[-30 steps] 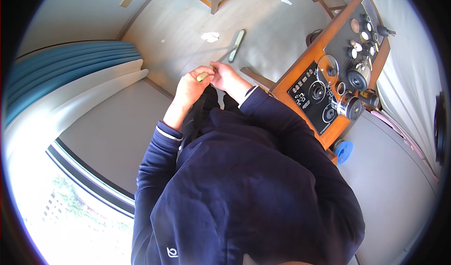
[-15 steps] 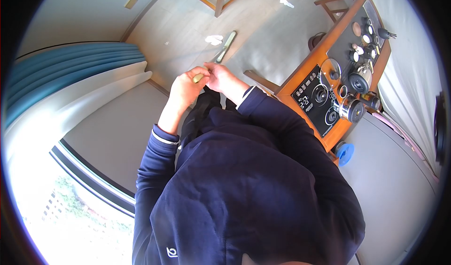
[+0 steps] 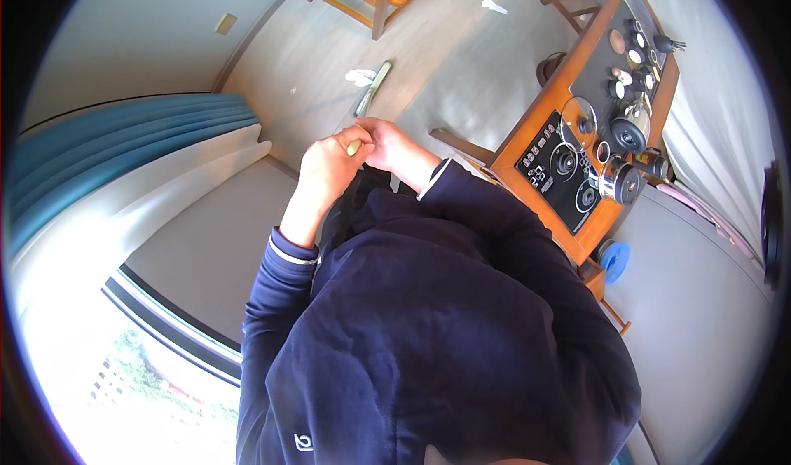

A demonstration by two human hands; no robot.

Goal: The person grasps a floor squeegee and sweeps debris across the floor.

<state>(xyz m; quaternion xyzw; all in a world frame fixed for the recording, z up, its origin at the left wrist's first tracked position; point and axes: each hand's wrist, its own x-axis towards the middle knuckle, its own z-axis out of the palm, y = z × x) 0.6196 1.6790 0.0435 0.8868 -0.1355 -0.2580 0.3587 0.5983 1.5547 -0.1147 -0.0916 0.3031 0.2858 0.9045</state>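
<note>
My left hand (image 3: 324, 168) is closed round a long-handled floor tool, whose pale yellow-green handle end (image 3: 354, 147) shows between the fingers. Against it, my right hand (image 3: 395, 150) is also closed on the handle; its fingertips are partly hidden. From the hands a thin pole runs down to a long, narrow pale-green head (image 3: 379, 82) on the floor. Beside that head lies a white scrap (image 3: 360, 77), touching or nearly touching it. Where the pole passes through my hands is hidden.
Another white scrap (image 3: 494, 6) lies farther off on the floor. On the right stands a wooden table (image 3: 527, 127) with a black cooktop (image 3: 548, 176), pots and cups. A wooden chair (image 3: 379, 7) is at the top; blue curtains (image 3: 148, 119) hang left.
The tool's head has swept left across the floor, from apart from the nearer white scrap to right beside it. Both hands keep their hold. The view has shifted slightly.
</note>
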